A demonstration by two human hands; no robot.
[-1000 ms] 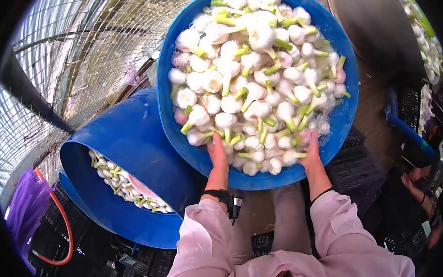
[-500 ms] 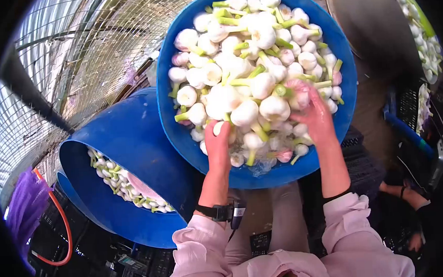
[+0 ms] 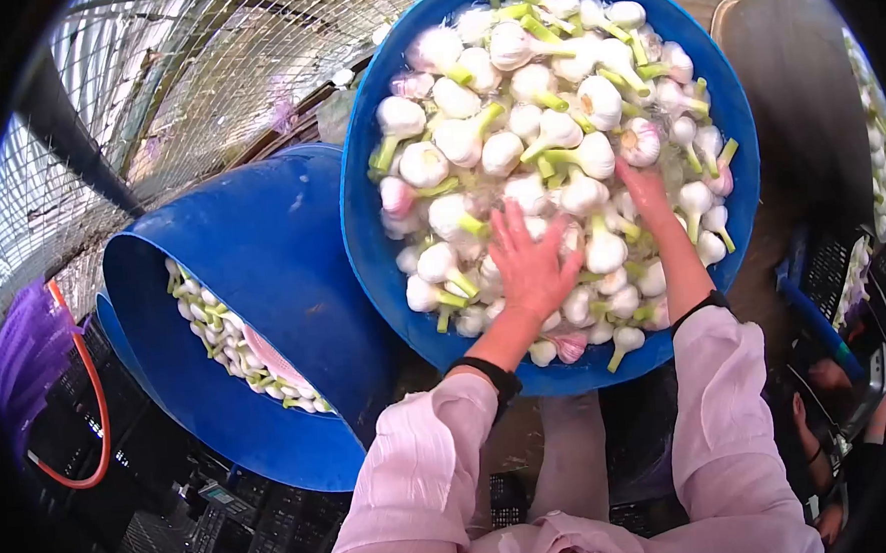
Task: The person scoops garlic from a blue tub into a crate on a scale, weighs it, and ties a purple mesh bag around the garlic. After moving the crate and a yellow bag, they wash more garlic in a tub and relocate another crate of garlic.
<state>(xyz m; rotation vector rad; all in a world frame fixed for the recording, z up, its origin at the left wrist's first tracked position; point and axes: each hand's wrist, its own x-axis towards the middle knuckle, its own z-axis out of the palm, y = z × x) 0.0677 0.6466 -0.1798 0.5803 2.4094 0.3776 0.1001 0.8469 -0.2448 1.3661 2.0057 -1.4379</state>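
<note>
A round blue tub [image 3: 361,206] stands in front of me, full of white garlic bulbs [image 3: 461,140] with cut green stems, floating in water. My left hand [image 3: 533,267] lies palm down over the bulbs near the middle, its fingers spread. Farther right, my right hand [image 3: 645,191] reaches in among the bulbs, just below a pinkish garlic bulb [image 3: 640,142]. The fingers of that hand are mostly hidden by bulbs and water.
A tilted blue barrel [image 3: 251,236] at left holds more garlic [image 3: 231,338]. Beyond it hang an orange hose [image 3: 102,415] and purple netting [image 3: 31,348]. A dark grey barrel [image 3: 794,88] stands at right. Another person's arm [image 3: 816,447] shows at lower right.
My left hand has moved right and opened out over the bulbs. The right hand has sunk lower among them. Bulbs have shifted and more water shows; the view has moved slightly.
</note>
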